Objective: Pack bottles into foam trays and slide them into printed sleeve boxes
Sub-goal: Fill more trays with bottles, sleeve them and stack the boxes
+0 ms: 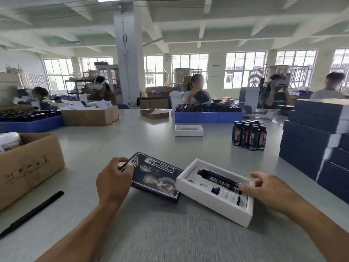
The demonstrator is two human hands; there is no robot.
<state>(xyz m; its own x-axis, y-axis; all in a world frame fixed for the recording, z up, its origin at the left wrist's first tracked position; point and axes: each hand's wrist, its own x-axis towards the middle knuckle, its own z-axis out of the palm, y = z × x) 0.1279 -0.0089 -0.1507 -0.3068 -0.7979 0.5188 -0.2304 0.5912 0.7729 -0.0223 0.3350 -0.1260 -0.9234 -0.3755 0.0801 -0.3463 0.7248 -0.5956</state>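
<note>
A grey table (154, 140) is carrying everything, and the places below are given from the white tray (224, 208) lying at its near middle. Far right of the tray, dark blue boxes (309, 148) are standing in a tall stack. Far left of it, an open carton (32, 167) is sitting at the table edge, with a black pen (34, 211) lying in front of that carton. Beyond the tray, a blue crate (207, 117) is holding rows of dark bottles, and nearer, up and to the right, a cluster (249, 134) of loose bottles is standing upright. A second, empty tray (188, 130) is lying beyond as well.

Touching the tray's left end, the printed sleeve (156, 176) is lying flat, its open end meeting the tray; whether the tray has entered it cannot be told. Inside the tray a dark bottle (217, 179) is lying on its side, and a smaller blue bottle (225, 194) is lying beside it, nearer the viewer.

The left hand (113, 181) is gripping the sleeve's far left corner, fingers curled over the edge and thumb pinching it. The right hand (268, 188) is holding the tray's right end, fingers slightly spread and curled over its rim.
</note>
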